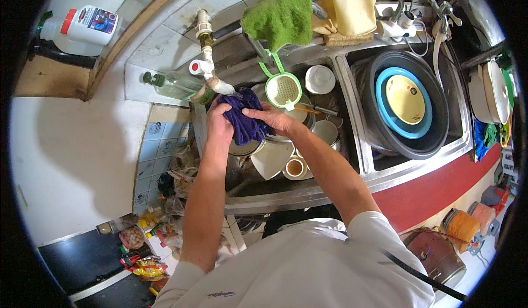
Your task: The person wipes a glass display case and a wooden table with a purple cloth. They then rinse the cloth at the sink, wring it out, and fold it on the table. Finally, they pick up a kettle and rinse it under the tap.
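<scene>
Under the spout of the white tap (204, 69), a crumpled dark purple cloth (242, 122) is bunched between my two hands. My left hand (219, 122) grips its left side, thumb on top. On its right side, my right hand (275, 119) has its thumb pressed over the fabric and its fingers mostly hidden. Below them the left basin holds stacked dishes: a white angular plate (273, 158), a small cup with brown liquid (295, 168) and a white bowl (325, 132). A green-rimmed strainer (283, 90) lies just beyond my right hand.
A white bowl (320, 80) sits at the basin's back. The right basin holds nested tubs, the outer one black (379, 132). Green (280, 17) and yellow (355, 10) cloths hang over the pipe behind. A soap bottle (179, 84) stands left of the tap.
</scene>
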### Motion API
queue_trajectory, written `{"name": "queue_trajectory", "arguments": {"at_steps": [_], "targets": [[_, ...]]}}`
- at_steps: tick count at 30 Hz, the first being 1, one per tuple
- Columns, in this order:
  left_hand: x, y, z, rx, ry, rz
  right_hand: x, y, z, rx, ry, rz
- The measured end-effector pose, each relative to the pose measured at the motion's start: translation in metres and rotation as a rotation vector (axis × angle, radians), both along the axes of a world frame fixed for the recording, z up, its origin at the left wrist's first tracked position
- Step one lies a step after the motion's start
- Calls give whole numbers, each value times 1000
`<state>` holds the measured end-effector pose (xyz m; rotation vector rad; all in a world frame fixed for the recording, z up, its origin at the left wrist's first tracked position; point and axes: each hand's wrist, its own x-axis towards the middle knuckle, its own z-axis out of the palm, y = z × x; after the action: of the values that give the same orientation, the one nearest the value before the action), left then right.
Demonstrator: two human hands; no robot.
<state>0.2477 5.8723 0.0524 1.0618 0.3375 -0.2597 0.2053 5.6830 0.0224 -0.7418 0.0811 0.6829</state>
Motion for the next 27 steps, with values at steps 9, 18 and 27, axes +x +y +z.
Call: {"name": "queue_trajectory", "arguments": {"at_steps": [9, 18, 27], "targets": [[-16, -34, 16, 226, -202, -7, -6, 13, 8, 74, 141, -121], [-14, -15, 3, 332, 182, -133, -4, 24, 12, 75, 97, -275], [-15, 12, 10, -31, 282, -195, -4, -14, 21, 109, 157, -233]]}}
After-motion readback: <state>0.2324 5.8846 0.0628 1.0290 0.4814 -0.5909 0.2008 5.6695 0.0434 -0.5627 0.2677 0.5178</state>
